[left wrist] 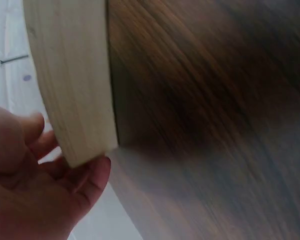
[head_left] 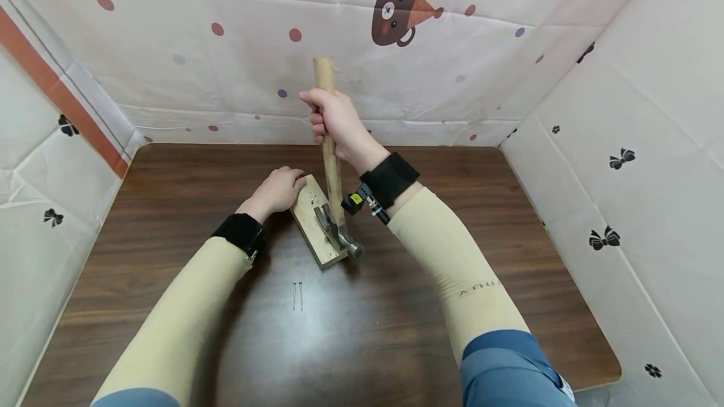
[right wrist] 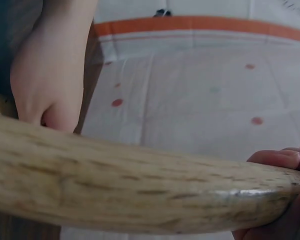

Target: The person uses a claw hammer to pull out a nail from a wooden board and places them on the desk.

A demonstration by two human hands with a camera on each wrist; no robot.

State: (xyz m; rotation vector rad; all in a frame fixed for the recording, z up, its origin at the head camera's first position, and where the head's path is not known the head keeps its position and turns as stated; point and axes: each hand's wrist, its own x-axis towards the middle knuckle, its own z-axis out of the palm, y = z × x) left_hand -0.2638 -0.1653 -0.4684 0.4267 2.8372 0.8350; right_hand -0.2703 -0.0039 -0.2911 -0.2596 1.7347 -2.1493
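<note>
My right hand [head_left: 337, 119] grips the wooden handle of a claw hammer [head_left: 332, 181], which stands nearly upright. Its metal head overlaps the near end of a wooden block [head_left: 308, 201] in the head view, claw toward the left and striking face past the block's right edge. At the block's far end, my left hand [head_left: 277, 189] holds it, fingers curled around the corner in the left wrist view. There a nail [left wrist: 14, 59] sticks out of the block's face. The hammer handle [right wrist: 115, 185] fills the lower part of the right wrist view.
Two loose nails [head_left: 297, 296] lie side by side on the brown wooden table [head_left: 430, 306], nearer to me than the block. White patterned sheeting [head_left: 237, 80] rises behind the table and along both sides.
</note>
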